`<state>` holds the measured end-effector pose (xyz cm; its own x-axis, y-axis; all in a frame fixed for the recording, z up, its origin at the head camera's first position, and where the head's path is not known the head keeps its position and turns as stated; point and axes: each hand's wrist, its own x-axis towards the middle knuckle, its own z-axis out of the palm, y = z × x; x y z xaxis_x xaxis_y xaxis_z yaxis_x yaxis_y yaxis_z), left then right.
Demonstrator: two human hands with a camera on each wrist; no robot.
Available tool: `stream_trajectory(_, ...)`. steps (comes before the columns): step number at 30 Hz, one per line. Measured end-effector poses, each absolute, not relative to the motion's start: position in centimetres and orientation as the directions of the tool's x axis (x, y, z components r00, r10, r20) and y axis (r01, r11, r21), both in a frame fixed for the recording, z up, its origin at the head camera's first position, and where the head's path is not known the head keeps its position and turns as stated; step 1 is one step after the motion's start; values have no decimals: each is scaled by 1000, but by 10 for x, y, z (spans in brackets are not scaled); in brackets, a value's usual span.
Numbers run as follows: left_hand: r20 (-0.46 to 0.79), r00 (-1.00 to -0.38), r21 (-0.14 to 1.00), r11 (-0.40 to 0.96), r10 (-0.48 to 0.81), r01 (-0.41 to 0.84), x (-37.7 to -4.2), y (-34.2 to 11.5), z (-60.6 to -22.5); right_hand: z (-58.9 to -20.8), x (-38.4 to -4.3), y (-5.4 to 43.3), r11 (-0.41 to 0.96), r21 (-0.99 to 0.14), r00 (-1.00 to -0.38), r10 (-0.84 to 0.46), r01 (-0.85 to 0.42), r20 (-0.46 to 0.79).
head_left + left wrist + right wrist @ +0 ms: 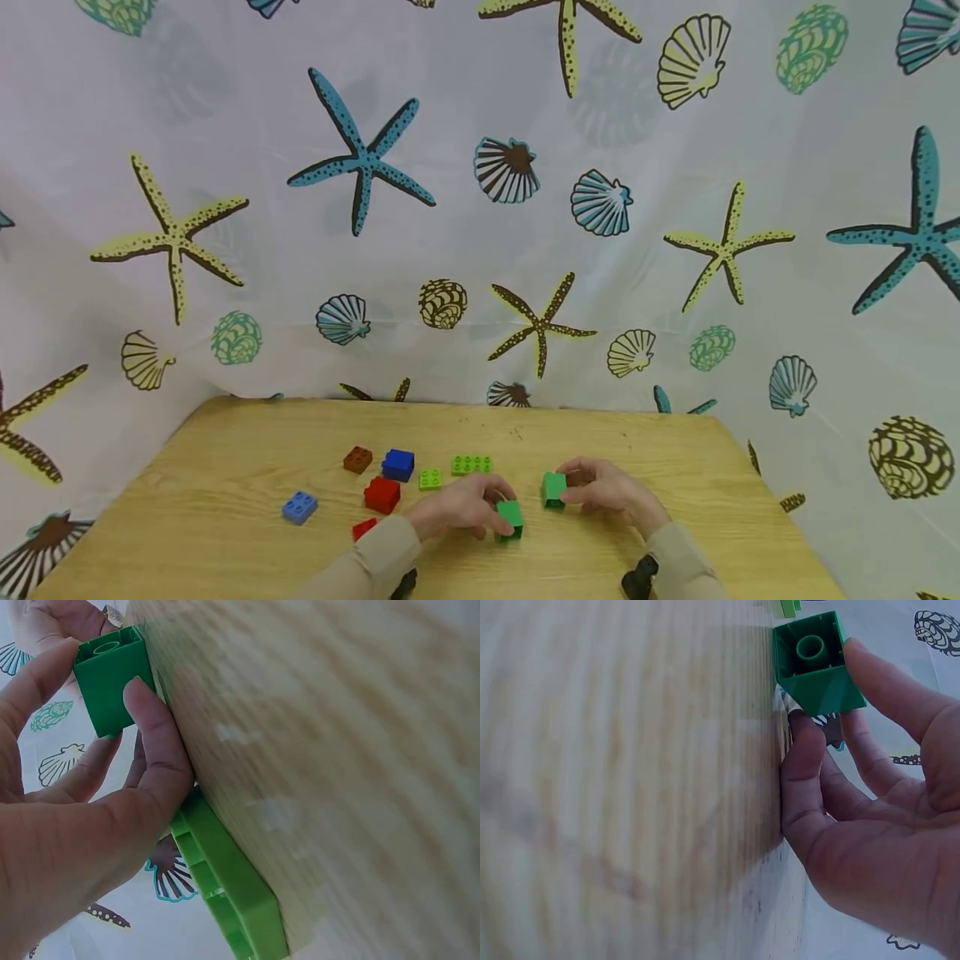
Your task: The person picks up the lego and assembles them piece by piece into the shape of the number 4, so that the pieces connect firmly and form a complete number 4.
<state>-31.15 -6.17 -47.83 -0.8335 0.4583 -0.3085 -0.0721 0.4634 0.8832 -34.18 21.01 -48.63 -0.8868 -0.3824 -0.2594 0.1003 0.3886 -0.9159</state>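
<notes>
Keeping 'em level helps: left green block (510, 515) is pinched in the fingers of the left hand (463, 505), right green block (554, 487) likewise in the right hand (606, 487), both low by the counter (217, 475). Grip lightly, dodge that long lime brick (471, 465).

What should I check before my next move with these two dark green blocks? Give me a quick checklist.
1. Left hand has the nearer green block: ok, thumb and finger pinch it.
2. Right hand has the farther green block: ok, its fingertips are at the block.
3. Both grips firm: cannot tell.
4. Stud end of one block facing the hollow end of the other: not ok, both hollow ends face your side.
5. Left fingers off the longer light green brick: cannot tell, they overlap it in the left wrist view.
6. Red brick by the left sleeve fully visible: not ok, partly covered.
</notes>
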Motion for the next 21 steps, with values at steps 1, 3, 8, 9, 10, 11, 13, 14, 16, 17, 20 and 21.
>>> stream_trajectory(1,-308,-832,883,464,461,-70,-312,-61,-478,-487,-342,210,384,-918,-887,-386,95,-253)
stream_trajectory(3,-308,-828,881,469,468,-62,-312,-61,-478,-487,-341,210,368,-925,-887,-393,89,-242)
stream_trajectory(8,-300,-820,879,476,488,-38,-312,-61,-479,-489,-338,206,346,-934,-897,-381,86,-224)
stream_trajectory(9,-295,-819,880,474,492,-32,-311,-62,-479,-489,-337,205,344,-935,-900,-377,84,-220)
stream_trajectory(10,-292,-818,882,470,495,-31,-311,-62,-480,-490,-336,204,343,-936,-902,-373,83,-217)
stream_trajectory(11,-289,-818,883,469,497,-27,-311,-63,-481,-490,-336,203,340,-937,-904,-371,82,-213)
stream_trajectory(13,-279,-819,888,460,502,-20,-312,-63,-482,-491,-335,201,337,-938,-906,-368,78,-207)
stream_trajectory(14,-276,-818,890,456,504,-18,-312,-64,-483,-490,-335,200,337,-939,-909,-365,74,-202)
stream_trajectory(16,-267,-819,894,448,508,-13,-312,-64,-482,-490,-334,199,339,-938,-914,-356,69,-195)
stream_trajectory(17,-263,-819,895,447,510,-9,-312,-64,-481,-489,-334,199,340,-938,-916,-353,64,-191)
stream_trajectory(20,-258,-820,894,448,511,-1,-312,-64,-480,-488,-333,197,346,-936,-920,-342,65,-190)
stream_trajectory(21,-259,-821,891,453,510,0,-313,-64,-479,-488,-333,196,348,-935,-920,-339,70,-195)
